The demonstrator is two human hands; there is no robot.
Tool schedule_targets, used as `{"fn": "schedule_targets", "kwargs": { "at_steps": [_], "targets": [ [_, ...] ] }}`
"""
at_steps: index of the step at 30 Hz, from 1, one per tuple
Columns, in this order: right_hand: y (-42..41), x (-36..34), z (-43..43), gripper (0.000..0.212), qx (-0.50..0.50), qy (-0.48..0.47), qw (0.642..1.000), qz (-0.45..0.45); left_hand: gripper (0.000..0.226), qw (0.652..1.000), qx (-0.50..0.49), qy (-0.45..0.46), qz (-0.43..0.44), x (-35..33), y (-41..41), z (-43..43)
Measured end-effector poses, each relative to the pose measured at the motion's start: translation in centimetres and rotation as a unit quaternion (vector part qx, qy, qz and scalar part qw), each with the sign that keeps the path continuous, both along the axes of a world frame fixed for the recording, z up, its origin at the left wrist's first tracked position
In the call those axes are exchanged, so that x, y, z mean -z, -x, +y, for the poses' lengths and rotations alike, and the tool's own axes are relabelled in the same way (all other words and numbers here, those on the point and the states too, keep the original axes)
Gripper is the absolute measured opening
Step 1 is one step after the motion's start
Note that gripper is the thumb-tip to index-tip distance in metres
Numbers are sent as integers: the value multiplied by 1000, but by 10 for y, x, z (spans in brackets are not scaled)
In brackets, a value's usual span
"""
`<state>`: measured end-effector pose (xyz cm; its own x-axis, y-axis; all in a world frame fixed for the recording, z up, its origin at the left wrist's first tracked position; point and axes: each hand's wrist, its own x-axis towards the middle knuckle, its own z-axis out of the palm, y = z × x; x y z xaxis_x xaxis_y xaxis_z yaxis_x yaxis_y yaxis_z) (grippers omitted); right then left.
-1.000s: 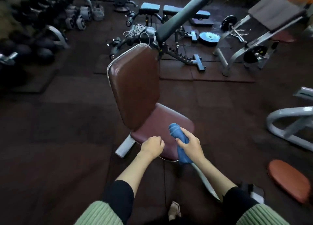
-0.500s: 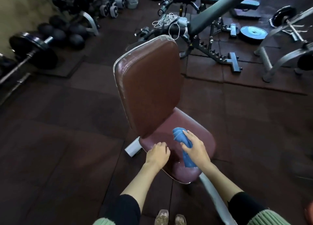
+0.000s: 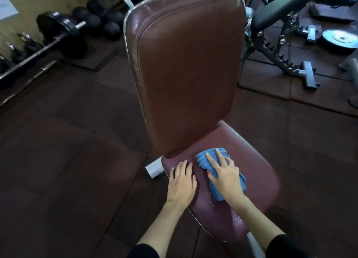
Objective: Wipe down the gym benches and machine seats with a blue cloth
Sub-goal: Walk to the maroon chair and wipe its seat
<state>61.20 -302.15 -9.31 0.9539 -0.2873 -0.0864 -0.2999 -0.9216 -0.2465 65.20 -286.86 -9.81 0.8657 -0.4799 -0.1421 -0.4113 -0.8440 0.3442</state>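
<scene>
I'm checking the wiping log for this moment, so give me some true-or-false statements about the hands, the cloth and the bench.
1. The right hand presses the blue cloth flat on the seat pad. True.
2. The left hand holds a spray bottle. False: it rests flat on the seat pad and holds nothing.
3. The blue cloth lies on the backrest. False: it lies on the seat pad.
4. A barbell shows left of the backrest. True.

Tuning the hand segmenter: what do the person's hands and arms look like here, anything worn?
Left hand and right hand are bare: no gloves, rings or watch visible. Forearms are bare too; black sleeves start near the elbows at the bottom edge.
</scene>
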Motion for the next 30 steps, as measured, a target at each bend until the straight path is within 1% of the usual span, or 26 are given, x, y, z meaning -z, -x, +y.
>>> {"fn": "schedule_targets", "kwargs": {
  "at_steps": [2, 5, 7, 13, 15, 17, 21, 23, 25, 27, 30],
  "targets": [
    [1, 7, 3, 53, -9, 58, 998, 10, 48, 1000, -6, -5, -13, 10, 0, 2],
    [3, 23, 2, 53, -8, 84, 996, -18, 49, 999, -14, -8, -43, 24, 0, 6],
    [0, 30, 0, 54, -7, 100, 994, -41, 49, 999, -15, -1, -47, 30, 1, 7],
    [-28, 34, 6, 49, 42, 78, 992, -87, 48, 997, -24, 34, -69, 44, 4, 9],
    [-35, 35, 11, 48, 41, 77, 992, -93, 48, 995, -35, 47, -76, 48, 4, 9],
    [-35, 37, 15, 47, -1, 83, 991, -102, 49, 994, -49, 58, -81, 52, 4, 10],
    [-23, 45, -1, 45, -133, 76, 982, -107, 49, 990, -61, 76, -98, 59, 6, 8],
    [-22, 47, -17, 45, -160, 78, 979, -105, 49, 989, -62, 85, -106, 61, 5, 7],
    [-27, 47, -34, 45, -136, 90, 979, -121, 50, 988, -64, 92, -107, 62, 4, 7],
    [-41, 46, -51, 47, -82, 88, 983, -141, 50, 987, -62, 95, -111, 62, 4, 7],
    [-71, 43, -65, 49, -10, 90, 987, -133, 50, 985, -62, 110, -118, 64, 3, 8]
  ]
}}
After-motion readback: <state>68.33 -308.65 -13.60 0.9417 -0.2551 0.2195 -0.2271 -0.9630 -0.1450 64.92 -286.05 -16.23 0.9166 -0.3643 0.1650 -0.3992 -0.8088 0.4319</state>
